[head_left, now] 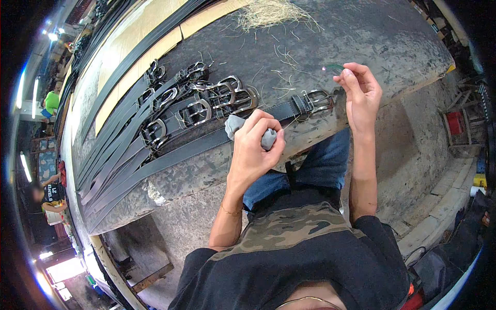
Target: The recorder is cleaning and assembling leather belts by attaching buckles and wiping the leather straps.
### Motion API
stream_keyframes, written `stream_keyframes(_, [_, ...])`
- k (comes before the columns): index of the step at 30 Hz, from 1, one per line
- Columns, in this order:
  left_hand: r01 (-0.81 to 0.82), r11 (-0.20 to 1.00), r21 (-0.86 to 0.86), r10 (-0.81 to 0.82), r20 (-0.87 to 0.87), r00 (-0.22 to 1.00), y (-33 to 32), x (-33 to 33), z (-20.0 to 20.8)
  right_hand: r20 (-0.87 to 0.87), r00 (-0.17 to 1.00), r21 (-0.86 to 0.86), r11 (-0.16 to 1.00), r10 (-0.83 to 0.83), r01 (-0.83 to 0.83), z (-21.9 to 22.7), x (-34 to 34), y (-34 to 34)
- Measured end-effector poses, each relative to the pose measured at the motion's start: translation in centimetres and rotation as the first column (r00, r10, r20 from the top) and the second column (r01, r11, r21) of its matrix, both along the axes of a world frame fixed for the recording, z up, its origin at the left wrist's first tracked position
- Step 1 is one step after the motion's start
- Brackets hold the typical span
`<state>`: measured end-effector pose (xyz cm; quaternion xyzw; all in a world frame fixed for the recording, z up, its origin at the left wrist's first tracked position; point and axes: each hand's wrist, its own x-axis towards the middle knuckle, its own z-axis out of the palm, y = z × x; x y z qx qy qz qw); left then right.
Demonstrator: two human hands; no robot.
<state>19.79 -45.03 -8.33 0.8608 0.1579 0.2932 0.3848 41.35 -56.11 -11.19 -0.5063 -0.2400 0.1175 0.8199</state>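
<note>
My left hand [257, 144] is closed around a crumpled grey cloth [235, 125], whose ends stick out on both sides of the fist. It is over a black leather belt [191, 150] with pale edge stitching, lying along the near side of the table. That belt's metal buckle [319, 101] lies between my two hands. Off to the right, my right hand [361, 93] is raised and pinches a thin green piece [336, 66] with a pinkish tip; its exact kind is too small to tell. Left of my left hand lies a pile of black belts [119, 160] with metal buckles [199, 111].
Cut thread ends [281, 59] are scattered over the dark, worn table [356, 31], with a heap of pale threads [271, 13] at the far side. Long black straps lie over cardboard [155, 57] at the far left. Other people [51, 199] are in the background at left.
</note>
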Motion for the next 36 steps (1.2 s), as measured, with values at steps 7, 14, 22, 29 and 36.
stream_keyframes(7, [0.137,0.978,-0.158,-0.128,0.069,0.989,1.4,-0.9,0.3,0.015,1.000,0.033,0.999,0.003,-0.004,0.1,-0.1,0.0])
stream_keyframes(14, [0.318,0.634,-0.705,0.035,0.437,0.899,2.5,-1.5,0.2,0.003,1.000,0.054,0.998,-0.014,0.014,-0.2,-0.1,0.0])
stream_keyframes(22, [0.197,0.844,-0.499,-0.174,0.092,0.980,1.4,-0.1,0.2,0.063,0.993,0.213,0.973,-0.103,0.088,1.9,-2.5,2.6])
stream_keyframes(29, [0.067,0.832,-0.551,0.003,0.125,0.992,1.8,-0.4,0.5,0.120,0.993,-0.276,0.961,0.012,0.022,1.5,-3.0,4.5])
stream_keyframes(36, [-0.189,0.791,-0.582,0.527,0.491,0.694,10.9,-7.0,4.9,-0.013,0.999,-0.195,0.980,0.048,-0.050,1.4,-2.4,4.2])
